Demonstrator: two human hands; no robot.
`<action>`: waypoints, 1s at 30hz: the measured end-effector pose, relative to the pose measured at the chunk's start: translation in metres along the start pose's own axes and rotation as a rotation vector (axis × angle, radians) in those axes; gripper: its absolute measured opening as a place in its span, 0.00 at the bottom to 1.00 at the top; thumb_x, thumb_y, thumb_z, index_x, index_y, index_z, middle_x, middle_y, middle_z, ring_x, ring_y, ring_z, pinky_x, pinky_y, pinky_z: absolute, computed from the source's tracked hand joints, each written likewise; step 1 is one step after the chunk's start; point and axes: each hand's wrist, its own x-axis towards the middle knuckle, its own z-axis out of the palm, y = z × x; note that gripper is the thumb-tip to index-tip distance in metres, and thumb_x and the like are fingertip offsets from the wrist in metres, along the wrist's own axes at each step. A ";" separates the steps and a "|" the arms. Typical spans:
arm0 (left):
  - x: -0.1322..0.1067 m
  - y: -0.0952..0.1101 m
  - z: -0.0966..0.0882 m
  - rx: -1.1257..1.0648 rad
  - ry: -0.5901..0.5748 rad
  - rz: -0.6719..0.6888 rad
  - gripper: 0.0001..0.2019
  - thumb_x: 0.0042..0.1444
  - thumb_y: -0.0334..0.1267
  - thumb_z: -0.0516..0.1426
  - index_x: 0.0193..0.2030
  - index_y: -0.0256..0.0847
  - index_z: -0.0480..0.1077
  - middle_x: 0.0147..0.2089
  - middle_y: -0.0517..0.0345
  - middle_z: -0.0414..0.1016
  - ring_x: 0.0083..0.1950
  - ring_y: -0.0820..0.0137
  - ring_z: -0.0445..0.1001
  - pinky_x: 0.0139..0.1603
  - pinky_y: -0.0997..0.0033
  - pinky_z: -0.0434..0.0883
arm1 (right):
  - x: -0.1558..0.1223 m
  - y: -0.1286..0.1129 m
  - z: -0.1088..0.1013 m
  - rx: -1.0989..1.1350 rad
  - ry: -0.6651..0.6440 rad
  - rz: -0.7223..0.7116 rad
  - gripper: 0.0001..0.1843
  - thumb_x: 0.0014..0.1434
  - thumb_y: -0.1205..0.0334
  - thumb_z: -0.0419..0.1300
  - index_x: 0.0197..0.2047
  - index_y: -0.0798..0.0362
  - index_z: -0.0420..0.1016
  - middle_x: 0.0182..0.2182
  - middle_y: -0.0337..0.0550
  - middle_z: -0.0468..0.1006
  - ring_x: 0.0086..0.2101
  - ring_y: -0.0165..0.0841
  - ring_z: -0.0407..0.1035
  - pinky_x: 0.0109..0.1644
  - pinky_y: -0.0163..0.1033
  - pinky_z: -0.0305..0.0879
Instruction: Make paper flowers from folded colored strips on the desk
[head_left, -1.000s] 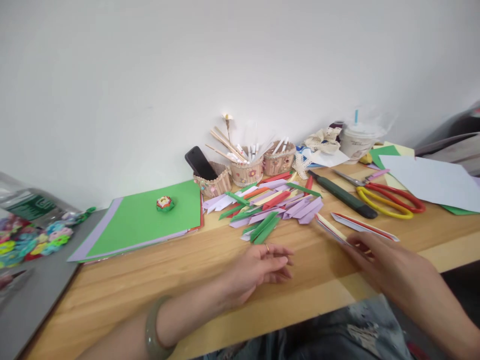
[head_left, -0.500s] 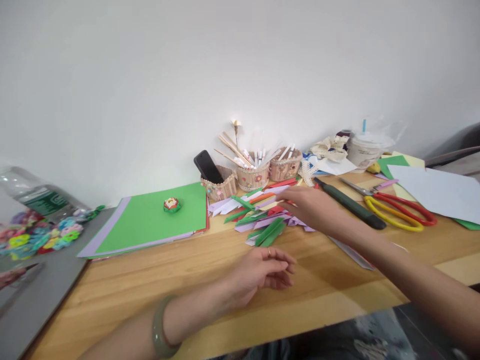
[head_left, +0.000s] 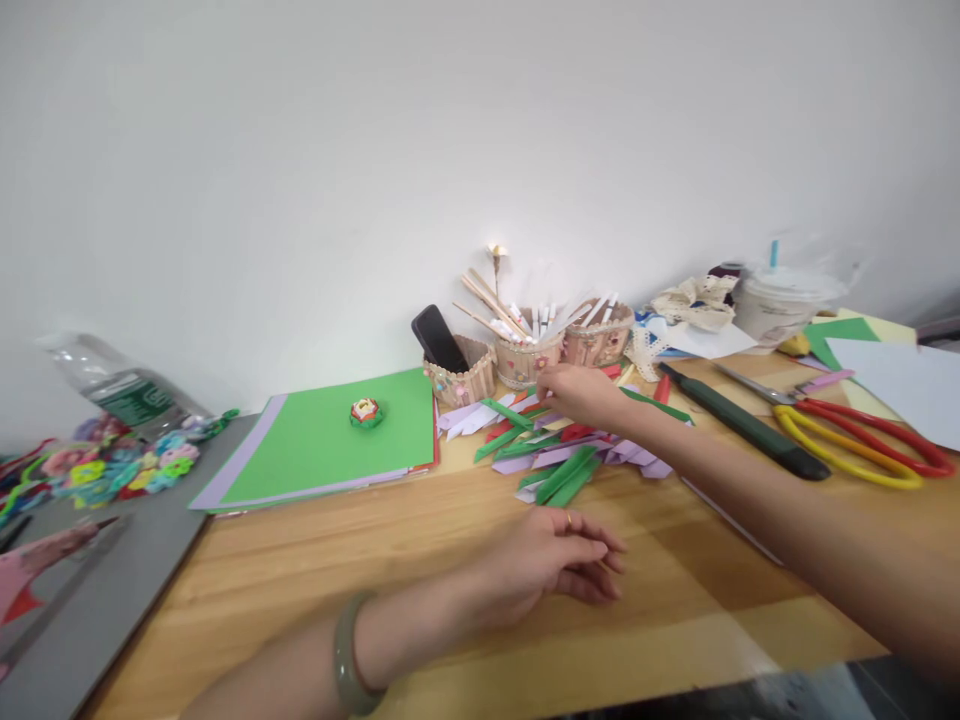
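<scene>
My right hand reaches over a pile of folded paper strips in green, purple, white and red. Its bent fingers come together at the pile's far side; whatever lies between the fingertips is hidden. Nearer to me, my left hand rests loosely above the wooden table, fingers slightly curled and apart, holding nothing. A bundle of green folded strips lies just beyond it. To the left, a small paper flower in white, red and green sits on a stack of green and purple paper.
Behind the pile stand decorated holders with sticks and pens, one holding a phone. A dark green cutter-like tool, scissors, lace and a lidded cup lie right. A bottle and another person's hand are left.
The view has turned left, so things appear further right. My right hand has moved left over the pile, and its fingers have bent down together. My left hand keeps nearly the same pose.
</scene>
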 end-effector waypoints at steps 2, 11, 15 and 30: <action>-0.001 0.000 0.002 0.002 0.015 0.016 0.10 0.40 0.35 0.59 0.31 0.33 0.69 0.31 0.56 0.71 0.26 0.76 0.70 0.34 0.69 0.66 | -0.003 -0.004 -0.002 -0.012 0.033 0.003 0.17 0.60 0.58 0.54 0.51 0.54 0.65 0.48 0.46 0.69 0.43 0.35 0.68 0.44 0.47 0.67; -0.002 0.006 0.001 -0.036 0.416 0.464 0.07 0.48 0.37 0.57 0.34 0.37 0.69 0.32 0.59 0.70 0.27 0.77 0.67 0.32 0.74 0.64 | -0.035 -0.043 -0.015 -0.038 0.287 0.056 0.12 0.60 0.71 0.47 0.37 0.61 0.71 0.37 0.56 0.74 0.42 0.42 0.64 0.43 0.42 0.60; 0.002 0.011 -0.006 -0.214 0.509 0.510 0.13 0.46 0.41 0.60 0.37 0.39 0.65 0.37 0.58 0.71 0.27 0.77 0.69 0.32 0.74 0.66 | -0.047 -0.062 -0.010 -0.003 0.326 0.050 0.10 0.59 0.71 0.47 0.37 0.60 0.70 0.31 0.53 0.74 0.36 0.41 0.67 0.36 0.41 0.59; 0.017 0.028 -0.036 -0.283 0.567 0.739 0.07 0.42 0.36 0.62 0.27 0.36 0.70 0.29 0.62 0.71 0.31 0.77 0.69 0.35 0.78 0.68 | -0.050 -0.067 0.007 0.506 0.368 -0.026 0.09 0.59 0.60 0.54 0.42 0.54 0.68 0.36 0.42 0.77 0.33 0.30 0.71 0.34 0.33 0.63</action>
